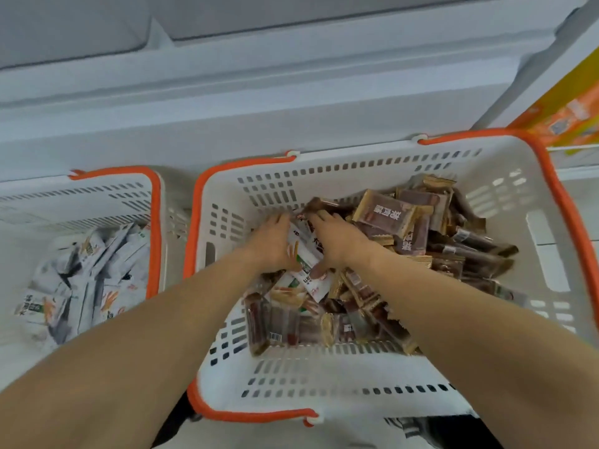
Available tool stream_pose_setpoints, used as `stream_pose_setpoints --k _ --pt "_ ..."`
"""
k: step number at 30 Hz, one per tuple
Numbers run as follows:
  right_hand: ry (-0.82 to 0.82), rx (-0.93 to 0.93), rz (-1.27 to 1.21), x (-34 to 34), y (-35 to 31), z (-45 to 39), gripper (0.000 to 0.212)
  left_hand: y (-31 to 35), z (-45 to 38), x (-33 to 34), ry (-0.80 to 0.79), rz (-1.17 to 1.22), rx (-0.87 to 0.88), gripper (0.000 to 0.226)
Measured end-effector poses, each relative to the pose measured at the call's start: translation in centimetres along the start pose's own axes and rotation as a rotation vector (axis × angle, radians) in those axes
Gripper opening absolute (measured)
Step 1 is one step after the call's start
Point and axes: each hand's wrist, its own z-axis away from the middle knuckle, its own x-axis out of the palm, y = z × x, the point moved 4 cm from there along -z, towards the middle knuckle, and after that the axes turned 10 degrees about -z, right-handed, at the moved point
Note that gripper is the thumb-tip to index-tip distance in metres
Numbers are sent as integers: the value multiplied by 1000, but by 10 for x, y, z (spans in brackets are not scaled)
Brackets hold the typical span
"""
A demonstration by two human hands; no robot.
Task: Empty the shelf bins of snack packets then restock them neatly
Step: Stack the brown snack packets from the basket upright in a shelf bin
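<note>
A large white basket with an orange rim fills the middle and holds a heap of brown snack packets. A bunch of white snack packets lies on the left of that heap. My left hand and my right hand both reach into the basket and grip the white bunch from either side, fingers curled round it. A second white basket at the left holds several white packets.
A white chest-like surface runs across the back behind both baskets. An orange and yellow carton stands at the upper right. The floor shows below the large basket.
</note>
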Motion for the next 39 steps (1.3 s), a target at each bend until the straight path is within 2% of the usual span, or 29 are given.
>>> stream_pose_setpoints --k 3,6,8,12,14,16,22,25,29,32,36,39 --pt "52 -30 -264 -12 8 -3 117 -8 -13 14 -64 132 13 128" --pt "75 -21 -399 -16 14 -2 113 -13 -19 26 -34 305 -14 120" --pt "46 -6 -355 -16 11 -2 115 -15 -24 34 -65 431 -54 107" --pt "-29 94 -233 -15 7 -7 118 -15 -25 34 -153 423 -102 111" --pt "-67 128 -246 -13 6 -6 122 -15 -24 33 -193 406 -102 89" --pt "-98 135 -278 -13 4 -3 125 -12 -16 34 -226 390 -84 76" --pt "-87 39 -254 -21 -6 17 98 -8 12 36 -84 481 -52 67" --pt "15 -8 -284 -30 -14 29 95 -7 26 18 -13 454 1 53" --pt "191 -34 -484 -61 -37 49 88 -18 58 -22 109 440 -1 30" --pt "190 -105 -614 -89 -62 67 56 -23 93 -58 202 492 11 25" --pt "290 -120 -806 -112 -91 93 50 -32 138 -91 341 676 -32 23" --pt "195 -48 -1012 -104 -104 102 49 -40 168 -95 335 870 -71 23"
